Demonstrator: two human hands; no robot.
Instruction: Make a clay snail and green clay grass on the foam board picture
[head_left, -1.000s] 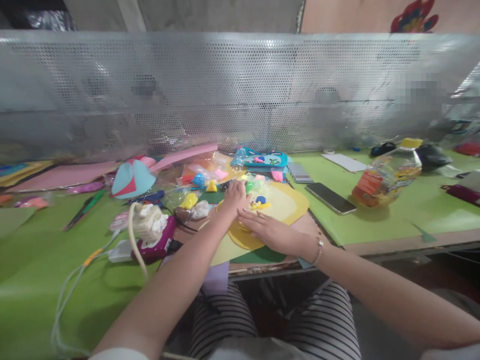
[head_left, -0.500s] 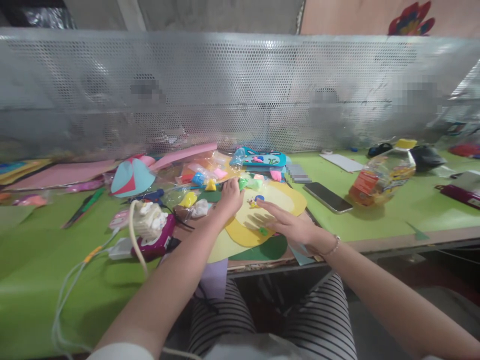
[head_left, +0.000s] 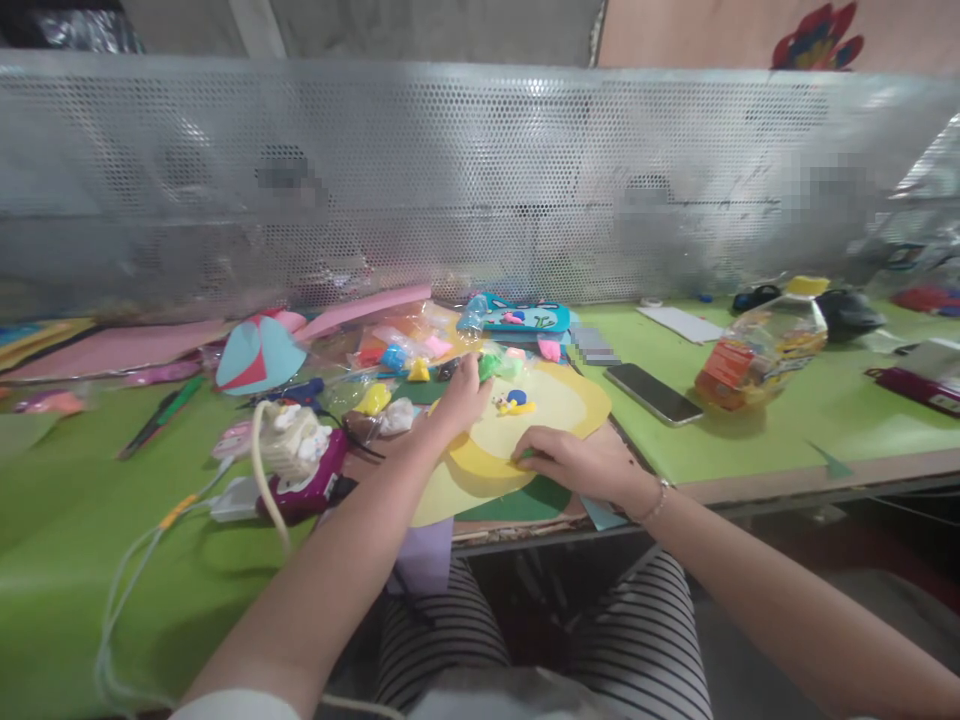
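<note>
Right hand [head_left: 559, 460], fingers curled, is risking smearing blue-yellow clay figure [head_left: 516, 403] by slipping; left hand [head_left: 464, 392] bunched; both pinches unclear.

To the right of your right grip [head_left: 566, 462], the counter [head_left: 750, 450] offers you an open passage along its front, where a green scrap [head_left: 829, 459] lies flat; farther back, the phone [head_left: 652, 392] and the tall bottle [head_left: 761, 350] narrow the way. Between your right and left grip [head_left: 463, 392], the yellow disc [head_left: 574, 400] leaves you room around its small blue and yellow pieces [head_left: 516, 402]. Leftward, the purple power block [head_left: 304, 495], its arching cable [head_left: 257, 450] and bagged lumps [head_left: 373, 400] obstruct you, while the perforated screen [head_left: 375, 180] bars the rear.
</note>
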